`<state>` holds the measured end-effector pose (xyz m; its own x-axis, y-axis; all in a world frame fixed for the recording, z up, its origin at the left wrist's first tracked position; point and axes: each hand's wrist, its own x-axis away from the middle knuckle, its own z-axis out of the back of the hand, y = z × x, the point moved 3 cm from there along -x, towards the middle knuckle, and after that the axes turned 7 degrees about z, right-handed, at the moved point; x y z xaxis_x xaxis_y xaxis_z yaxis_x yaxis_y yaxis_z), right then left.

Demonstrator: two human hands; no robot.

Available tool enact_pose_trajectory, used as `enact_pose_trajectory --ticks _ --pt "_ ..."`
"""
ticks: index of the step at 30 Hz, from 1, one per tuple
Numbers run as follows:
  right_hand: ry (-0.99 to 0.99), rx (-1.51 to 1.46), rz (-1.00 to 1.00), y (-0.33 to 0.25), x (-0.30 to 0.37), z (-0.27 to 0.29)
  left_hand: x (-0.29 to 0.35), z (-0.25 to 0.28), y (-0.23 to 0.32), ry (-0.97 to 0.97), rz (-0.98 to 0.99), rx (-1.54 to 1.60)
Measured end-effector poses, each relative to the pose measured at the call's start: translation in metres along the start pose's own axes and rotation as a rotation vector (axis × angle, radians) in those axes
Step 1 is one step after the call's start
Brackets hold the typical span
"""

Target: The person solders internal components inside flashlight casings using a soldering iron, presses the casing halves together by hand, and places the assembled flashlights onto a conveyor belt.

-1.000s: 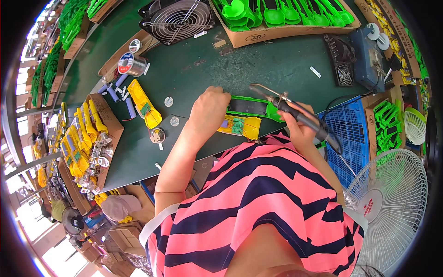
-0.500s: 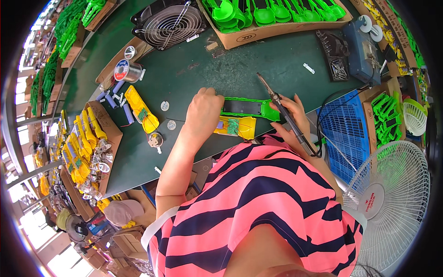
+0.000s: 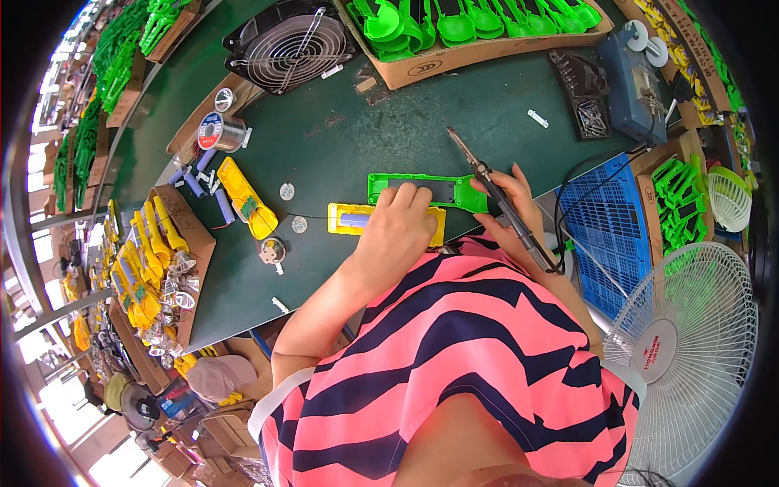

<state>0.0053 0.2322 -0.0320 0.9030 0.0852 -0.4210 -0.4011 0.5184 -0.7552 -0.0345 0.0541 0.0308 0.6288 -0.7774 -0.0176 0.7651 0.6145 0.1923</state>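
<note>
My left hand [image 3: 398,227] is curled closed over the right half of a yellow plastic housing [image 3: 346,209]; its fingertips and whatever they pinch are hidden. A purple cylindrical battery [image 3: 355,220] shows in that housing, left of my fingers. Just beyond it lies a green plastic housing [image 3: 377,191] with a dark inner face, its wide end beside my right hand [image 3: 519,208]. That hand is closed round a soldering iron [image 3: 509,213], whose tip points up and away, off the work. To the left, a second yellow housing [image 3: 238,188] holds a green circuit board.
A solder spool [image 3: 221,131] and loose purple batteries [image 3: 225,206] lie at the left. A box of green parts [image 3: 422,70] and a black fan [image 3: 294,50] stand at the back. The iron's black cable [image 3: 560,219] runs beside a blue crate [image 3: 604,213] at the right.
My left hand has moved right and nearer me, from the housing's left end onto its right half. The yellow housing has shifted left, uncovering its battery. The green housing sits slightly further left.
</note>
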Motion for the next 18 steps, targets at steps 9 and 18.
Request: enact_pose_trajectory --ticks 9,18 --pt "-0.025 -0.025 0.056 0.005 -0.018 -0.016 0.005 -0.027 -0.014 0.454 0.292 0.481" --pt "-0.061 0.001 0.343 -0.008 -0.030 0.023 -0.004 -0.030 -0.031 0.231 0.492 0.309"
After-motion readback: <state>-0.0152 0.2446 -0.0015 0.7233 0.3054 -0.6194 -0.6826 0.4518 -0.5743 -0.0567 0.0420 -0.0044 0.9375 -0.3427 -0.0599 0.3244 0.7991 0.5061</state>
